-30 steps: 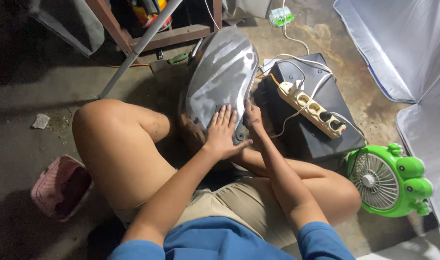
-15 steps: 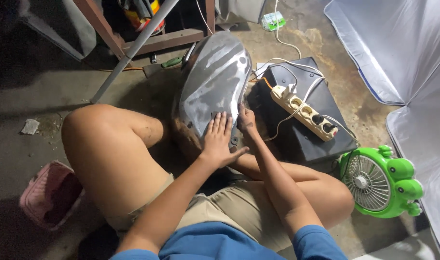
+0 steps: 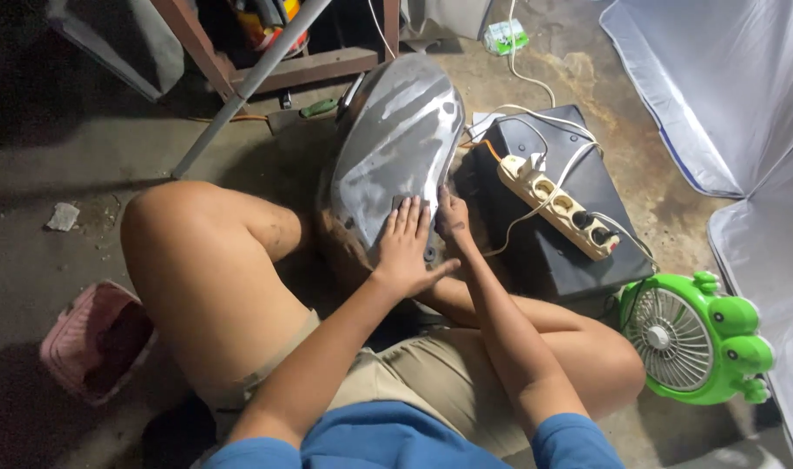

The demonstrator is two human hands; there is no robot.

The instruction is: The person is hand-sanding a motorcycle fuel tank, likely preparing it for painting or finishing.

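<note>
Pink basket (image 3: 92,343) sits at the far left on the bare concrete floor (image 3: 84,156), well apart from the work, with a small grey scrap (image 3: 63,216) lying above it. Next comes the person's raised knee, and between the legs stands the curved metal tank (image 3: 394,148), bare and sanded-looking, its shiny upper face tilted toward the camera and its lower end tucked near the lap. Left hand (image 3: 405,247) lies flat on the lower part of the tank, fingers spread wide and together pressing the surface, holding nothing. Right hand (image 3: 451,217) is just beside it at the tank's right edge, fingers curled narrow against the metal; whether it pinches a small pad or only the rim I cannot tell. To rub or feel this surface well, I judge the flat palm should keep even pressure and follow the curve, while the other hand steadies the edge so the tank does not rock. Further right, a black box (image 3: 579,260) carries a white power strip (image 3: 557,207) with cables trailing off it. A green frog-shaped fan (image 3: 696,339) stands at the right, near a white fabric panel (image 3: 726,95)
</note>
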